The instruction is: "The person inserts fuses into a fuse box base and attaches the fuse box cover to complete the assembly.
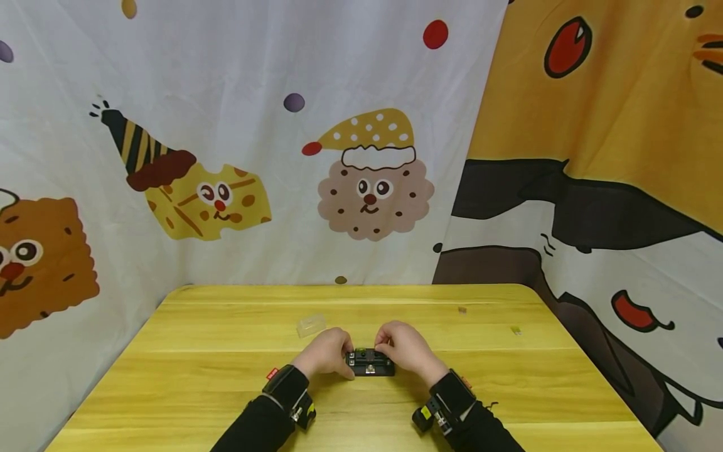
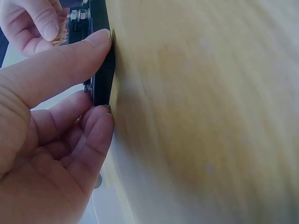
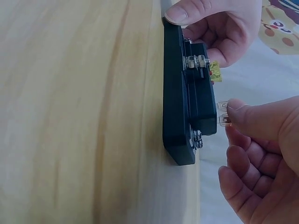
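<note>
A black fuse block (image 1: 371, 370) with metal terminal screws lies on the wooden table in front of me. My left hand (image 1: 323, 353) grips its left end between thumb and fingers. In the right wrist view a yellow blade fuse (image 3: 215, 72) sits in the block. Farther along the same side, a clear, pinkish blade fuse (image 3: 224, 120) stands at the block's slots, its outer end pinched by thumb and fingertips of my right hand (image 1: 408, 345). The fuse's prongs are hidden by the block and fingers.
Behind my left hand stands a small clear plastic box (image 1: 311, 325). A tiny brownish piece (image 1: 462, 310) and a tiny yellow-green piece (image 1: 516, 330) lie toward the back right of the table (image 1: 226, 314). Printed cloth hangs behind the table.
</note>
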{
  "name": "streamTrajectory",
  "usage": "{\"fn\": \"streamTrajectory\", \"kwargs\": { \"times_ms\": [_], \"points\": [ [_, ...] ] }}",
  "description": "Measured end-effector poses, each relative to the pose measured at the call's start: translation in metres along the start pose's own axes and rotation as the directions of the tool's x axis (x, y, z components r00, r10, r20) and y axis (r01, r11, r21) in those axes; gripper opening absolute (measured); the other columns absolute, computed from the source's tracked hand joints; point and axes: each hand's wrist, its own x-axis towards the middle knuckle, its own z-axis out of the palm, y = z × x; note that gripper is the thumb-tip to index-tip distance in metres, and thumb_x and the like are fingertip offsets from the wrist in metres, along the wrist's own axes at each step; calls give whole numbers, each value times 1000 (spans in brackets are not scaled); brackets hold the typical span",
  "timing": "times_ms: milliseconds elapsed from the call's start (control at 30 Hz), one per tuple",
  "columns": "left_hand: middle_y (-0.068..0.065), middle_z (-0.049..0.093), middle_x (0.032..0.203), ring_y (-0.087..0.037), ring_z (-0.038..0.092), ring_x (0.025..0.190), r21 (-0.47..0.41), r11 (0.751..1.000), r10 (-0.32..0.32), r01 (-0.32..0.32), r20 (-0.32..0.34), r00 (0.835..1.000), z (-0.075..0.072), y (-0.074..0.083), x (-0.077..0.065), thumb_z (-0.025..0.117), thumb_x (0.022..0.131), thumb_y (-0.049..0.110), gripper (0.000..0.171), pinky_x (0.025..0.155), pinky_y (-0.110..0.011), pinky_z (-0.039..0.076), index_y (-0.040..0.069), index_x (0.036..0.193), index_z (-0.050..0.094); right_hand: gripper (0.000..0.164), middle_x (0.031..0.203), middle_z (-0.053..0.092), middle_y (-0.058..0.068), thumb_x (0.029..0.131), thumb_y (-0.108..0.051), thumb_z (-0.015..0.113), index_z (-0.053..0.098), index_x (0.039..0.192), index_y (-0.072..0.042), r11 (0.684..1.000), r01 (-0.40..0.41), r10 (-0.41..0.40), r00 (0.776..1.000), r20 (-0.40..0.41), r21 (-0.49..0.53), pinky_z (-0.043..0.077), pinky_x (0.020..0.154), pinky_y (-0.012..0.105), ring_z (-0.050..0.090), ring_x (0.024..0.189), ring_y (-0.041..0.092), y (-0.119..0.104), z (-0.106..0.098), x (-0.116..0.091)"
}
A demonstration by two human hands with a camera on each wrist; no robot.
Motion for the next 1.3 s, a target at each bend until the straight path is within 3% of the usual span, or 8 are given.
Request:
{"fn": "streamTrajectory", "kwargs": {
  "times_ms": [533, 933, 1300],
  "points": [
    [2, 54, 68, -9, 45, 60, 3, 1000, 6, -6, -3, 1000, 0, 1, -1, 95, 57, 10, 37, 59, -27, 41, 5, 80, 66, 17, 75, 53, -9, 86, -13, 77, 64, 77, -20, 998, 20, -21, 999, -27, -57, 42, 62, 27, 49, 67, 7, -2, 3, -2],
    [4, 52, 66, -9, 45, 60, 14, 1000, 11, -11, -1, 1000, -1, -1, 1, 95, 57, 11, 37, 60, -27, 42, 6, 80, 66, 21, 76, 57, -11, 84, -13, 79, 65, 72, -23, 999, -42, 42, 999, 11, -18, 45, 65, 30, 53, 69, 7, -1, 1, 2],
    [1, 54, 67, -9, 46, 60, 9, 1000, 9, -9, 1, 1000, 0, -3, 1, 95, 57, 11, 38, 60, -27, 42, 6, 80, 66, 21, 67, 58, -13, 81, -17, 82, 65, 70, -21, 987, -159, 160, 987, 34, -27, 43, 61, 31, 52, 63, 8, -8, -1, 6]
  ]
}}
